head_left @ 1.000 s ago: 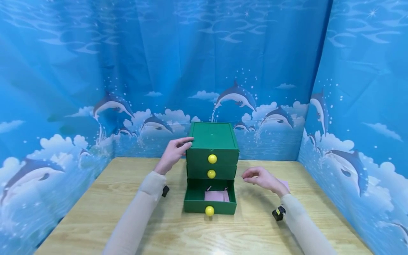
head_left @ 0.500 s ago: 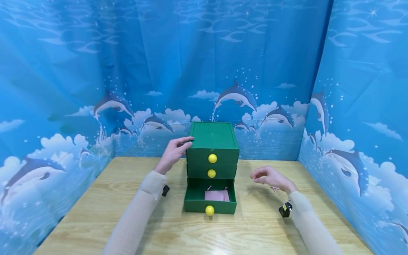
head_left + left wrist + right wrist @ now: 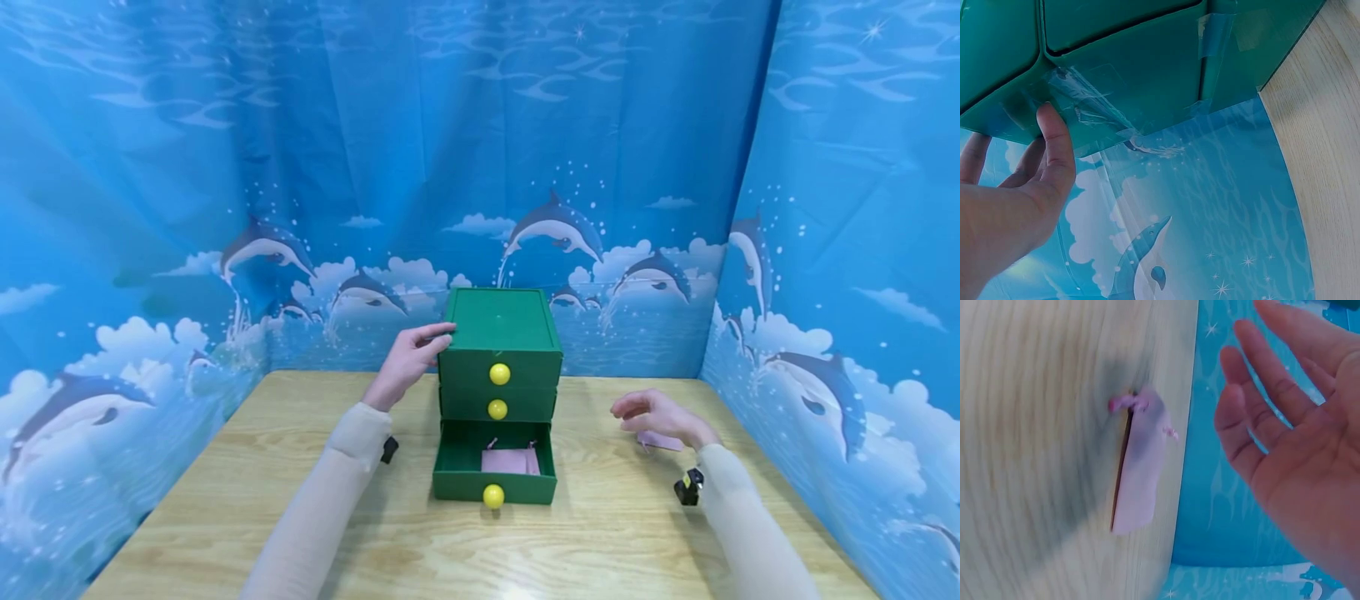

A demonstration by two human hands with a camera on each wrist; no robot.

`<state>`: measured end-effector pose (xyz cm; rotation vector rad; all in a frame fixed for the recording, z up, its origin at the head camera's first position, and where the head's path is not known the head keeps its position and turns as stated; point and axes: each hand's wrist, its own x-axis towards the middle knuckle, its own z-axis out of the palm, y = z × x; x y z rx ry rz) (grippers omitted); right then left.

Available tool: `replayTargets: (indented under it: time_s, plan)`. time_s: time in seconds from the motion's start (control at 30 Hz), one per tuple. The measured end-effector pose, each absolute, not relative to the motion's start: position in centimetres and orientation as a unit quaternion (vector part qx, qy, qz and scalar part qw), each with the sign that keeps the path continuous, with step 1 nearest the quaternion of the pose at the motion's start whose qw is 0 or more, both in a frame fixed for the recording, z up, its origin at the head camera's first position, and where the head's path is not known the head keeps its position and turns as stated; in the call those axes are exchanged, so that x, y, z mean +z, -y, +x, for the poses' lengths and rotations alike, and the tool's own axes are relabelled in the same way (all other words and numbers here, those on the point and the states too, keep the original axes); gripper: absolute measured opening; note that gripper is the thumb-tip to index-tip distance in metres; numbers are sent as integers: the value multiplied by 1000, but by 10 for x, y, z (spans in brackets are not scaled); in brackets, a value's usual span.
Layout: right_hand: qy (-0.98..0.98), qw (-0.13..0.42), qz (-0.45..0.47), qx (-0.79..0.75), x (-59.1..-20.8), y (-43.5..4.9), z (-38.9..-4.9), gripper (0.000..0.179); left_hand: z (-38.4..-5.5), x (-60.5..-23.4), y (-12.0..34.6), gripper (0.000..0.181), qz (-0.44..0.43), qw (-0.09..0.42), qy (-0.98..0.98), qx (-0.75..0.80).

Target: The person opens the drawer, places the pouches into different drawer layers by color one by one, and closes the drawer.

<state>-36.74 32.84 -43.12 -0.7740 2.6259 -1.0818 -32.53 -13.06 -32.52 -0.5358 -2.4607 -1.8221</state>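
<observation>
A green drawer cabinet [image 3: 501, 321] with round yellow knobs stands on the table. Its bottom drawer [image 3: 463, 485] is pulled out, and a pink drawstring pouch [image 3: 506, 461] lies inside. My left hand [image 3: 405, 360] touches the cabinet's upper left edge; in the left wrist view its thumb presses the green side wall. To the right of the cabinet, my right hand [image 3: 663, 417] hovers with loosely bent fingers and holds nothing. Behind and below it, another pink pouch [image 3: 1141, 469] lies on the wood, partly hidden by the hand in the head view.
The wooden table [image 3: 390, 550] extends around the cabinet. A blue curtain [image 3: 420, 167] printed with dolphins and clouds surrounds it at the back and sides. The two upper drawers, with a yellow knob [image 3: 499, 374] on the top one, are pushed in.
My right hand has moved rightward, away from the cabinet, and the pink pouch on the table shows more beneath it. My left hand and the open drawer have stayed put.
</observation>
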Motion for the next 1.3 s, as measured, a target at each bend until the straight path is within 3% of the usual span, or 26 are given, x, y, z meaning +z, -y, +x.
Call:
replayTargets:
  time_s: [0.33,0.7,1.3]
  plan:
    - [-915,70,-242,-315,-439,-347,-367,36,-327,-327,132,43,-170,12,789,-590]
    - [-925,79,-194,-316,-456,-364,-369,39,-327,-328,131,43,-162,13,792,-588]
    - [-915,114,-197,-332,-462,-361,-371,48,-328,-328,131,42,-166,17,790,-590]
